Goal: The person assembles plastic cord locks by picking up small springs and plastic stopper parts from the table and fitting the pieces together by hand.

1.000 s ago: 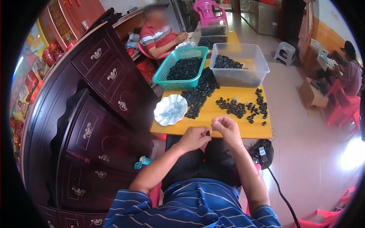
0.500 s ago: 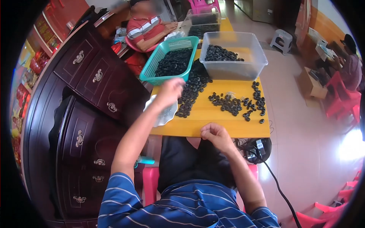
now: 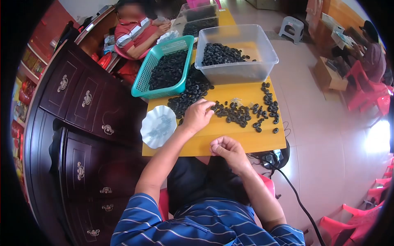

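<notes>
My left hand [image 3: 199, 115] reaches over the yellow table [image 3: 197, 141], at the edge of a heap of small black rings [image 3: 186, 96]. Its fingers are bent close together, and whatever lies between them is too small to make out. My right hand [image 3: 227, 150] is at the table's front edge with its fingers curled against the thumb; anything inside is hidden. A white scalloped plate [image 3: 158, 126] with small clear or pale pieces lies left of my left hand. Black parts [image 3: 236, 115] are scattered to the right, beside a few thin pale pieces [image 3: 237, 101].
A green basket [image 3: 137, 78] and a clear plastic bin [image 3: 242, 74], both with black parts, stand at the back. Another person [image 3: 133, 35] sits at the back left, a second [image 3: 371, 57] at the far right. A dark cabinet [image 3: 82, 119] flanks the left side.
My left hand has gone from beside my right hand up to the green basket, then down and right to the black heap. The view has shifted, and the black piece is no longer visible.
</notes>
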`<state>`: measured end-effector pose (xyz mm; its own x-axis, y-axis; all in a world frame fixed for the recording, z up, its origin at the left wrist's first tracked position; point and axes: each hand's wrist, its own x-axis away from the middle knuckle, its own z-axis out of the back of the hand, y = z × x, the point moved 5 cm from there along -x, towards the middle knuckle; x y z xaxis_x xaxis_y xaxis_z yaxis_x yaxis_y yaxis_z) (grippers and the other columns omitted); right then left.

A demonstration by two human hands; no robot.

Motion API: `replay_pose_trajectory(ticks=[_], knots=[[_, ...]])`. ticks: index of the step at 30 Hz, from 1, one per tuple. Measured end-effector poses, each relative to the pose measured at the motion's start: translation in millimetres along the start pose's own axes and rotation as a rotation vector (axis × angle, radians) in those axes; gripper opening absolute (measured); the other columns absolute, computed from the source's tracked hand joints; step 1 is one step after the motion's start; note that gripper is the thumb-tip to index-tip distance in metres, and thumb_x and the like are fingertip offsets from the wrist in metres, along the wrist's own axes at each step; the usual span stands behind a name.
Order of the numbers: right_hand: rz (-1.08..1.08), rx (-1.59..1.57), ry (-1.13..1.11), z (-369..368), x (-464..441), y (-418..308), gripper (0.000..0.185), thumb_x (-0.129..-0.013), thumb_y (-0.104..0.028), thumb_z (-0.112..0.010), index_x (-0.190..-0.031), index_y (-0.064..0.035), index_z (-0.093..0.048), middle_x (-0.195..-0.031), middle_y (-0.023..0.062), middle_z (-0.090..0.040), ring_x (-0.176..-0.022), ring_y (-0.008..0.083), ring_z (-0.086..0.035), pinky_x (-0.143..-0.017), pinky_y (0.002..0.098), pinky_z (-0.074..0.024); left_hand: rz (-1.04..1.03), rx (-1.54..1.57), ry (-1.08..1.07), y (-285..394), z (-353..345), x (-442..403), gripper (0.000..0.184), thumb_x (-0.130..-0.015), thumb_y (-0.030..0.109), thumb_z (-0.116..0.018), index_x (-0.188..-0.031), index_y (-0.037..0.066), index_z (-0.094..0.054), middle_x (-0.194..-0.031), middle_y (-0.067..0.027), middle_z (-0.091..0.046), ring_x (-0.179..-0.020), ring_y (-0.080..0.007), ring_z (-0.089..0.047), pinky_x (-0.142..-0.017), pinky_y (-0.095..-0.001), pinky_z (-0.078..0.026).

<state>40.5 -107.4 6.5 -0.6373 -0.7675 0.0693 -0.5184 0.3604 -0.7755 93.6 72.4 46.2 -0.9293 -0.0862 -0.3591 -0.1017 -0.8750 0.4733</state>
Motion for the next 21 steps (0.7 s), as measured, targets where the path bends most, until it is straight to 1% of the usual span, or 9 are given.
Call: replay_pose_trajectory(ticks=[3,4,8,10,14,19,20,21], knots=[[-0.007,0.015,0.023,-0.8,1.5,-4.3,0.013,-0.097,-0.007,-0.063,-0.106,0.0012,-0.062,-0.093,0.0040,-0.065,-0.087,0.0115,-0.061,-0.084,0.0257,-0.0497,-0.003,-0.016,-0.025,0.8,-8.5,2.7,0.024,-0.081,0.009,-0.073,-0.104,0.007,-0.072,-0.094,-0.0095,-0.067,-0.070,-0.0258,-0.066,-0.065,-0.0357,-0.054],[-0.012,0.015,0.026,-1.0,2.3,-5.6,0.013,-0.097,-0.007,-0.063,-0.106,0.0012,-0.062,-0.093,0.0040,-0.065,-0.087,0.0115,-0.061,-0.084,0.0257,-0.0497,-0.041,-0.047,0.006,2.7,-8.7,3.8,0.022,-0.080,0.012,-0.074,-0.102,0.008,-0.072,-0.092,-0.0091,-0.067,-0.073,-0.0280,-0.067,-0.067,-0.0378,-0.055],[-0.038,0.067,0.052,0.3,2.9,-10.1,0.012,-0.097,-0.006,-0.062,-0.107,0.0018,-0.062,-0.094,0.0045,-0.065,-0.087,0.0119,-0.061,-0.084,0.0258,-0.0498,-0.040,-0.095,0.031,3.7,-9.5,13.3,0.021,-0.080,0.013,-0.075,-0.100,0.008,-0.072,-0.092,-0.0087,-0.066,-0.079,-0.0292,-0.067,-0.070,-0.0384,-0.055],[-0.053,0.081,0.063,1.0,3.3,-10.6,0.012,-0.097,-0.005,-0.062,-0.107,0.0019,-0.062,-0.093,0.0046,-0.065,-0.087,0.0120,-0.061,-0.084,0.0258,-0.0499,-0.029,-0.085,0.065,7.8,-7.6,15.0,0.020,-0.080,0.015,-0.075,-0.099,0.011,-0.072,-0.095,-0.0066,-0.064,-0.087,-0.0288,-0.066,-0.075,-0.0391,-0.055],[-0.048,0.062,0.083,2.7,3.9,-15.1,0.012,-0.097,-0.005,-0.062,-0.107,0.0016,-0.062,-0.094,0.0049,-0.065,-0.088,0.0117,-0.062,-0.085,0.0261,-0.0502,-0.018,-0.049,0.095,10.4,-7.9,14.5,0.019,-0.080,0.014,-0.074,-0.099,0.010,-0.071,-0.095,-0.0069,-0.064,-0.086,-0.0289,-0.066,-0.074,-0.0395,-0.054],[-0.036,0.053,0.129,7.1,4.8,-16.9,0.012,-0.097,-0.007,-0.062,-0.106,0.0011,-0.062,-0.094,0.0051,-0.066,-0.089,0.0117,-0.062,-0.086,0.0269,-0.0507,-0.016,-0.075,0.070,4.3,-17.8,14.5,0.014,-0.084,0.011,-0.069,-0.098,0.009,-0.069,-0.092,-0.0092,-0.064,-0.082,-0.0314,-0.065,-0.072,-0.0411,-0.053],[-0.022,0.000,0.169,9.4,5.0,-17.7,0.012,-0.098,-0.008,-0.061,-0.107,0.0001,-0.062,-0.094,0.0048,-0.065,-0.088,0.0122,-0.062,-0.085,0.0272,-0.0509,-0.018,-0.073,0.068,5.5,-16.8,15.4,0.014,-0.084,0.011,-0.069,-0.098,0.009,-0.069,-0.092,-0.0092,-0.064,-0.082,-0.0314,-0.065,-0.072,-0.0411,-0.053],[-0.006,-0.053,0.209,11.9,5.0,-18.8,0.013,-0.099,-0.009,-0.060,-0.109,-0.0009,-0.061,-0.094,0.0046,-0.065,-0.087,0.0128,-0.062,-0.084,0.0275,-0.0511,-0.008,0.006,0.043,7.2,-15.6,17.7,0.013,-0.085,0.011,-0.069,-0.097,0.009,-0.069,-0.090,-0.0102,-0.064,-0.080,-0.0321,-0.065,-0.070,-0.0412,-0.053]])
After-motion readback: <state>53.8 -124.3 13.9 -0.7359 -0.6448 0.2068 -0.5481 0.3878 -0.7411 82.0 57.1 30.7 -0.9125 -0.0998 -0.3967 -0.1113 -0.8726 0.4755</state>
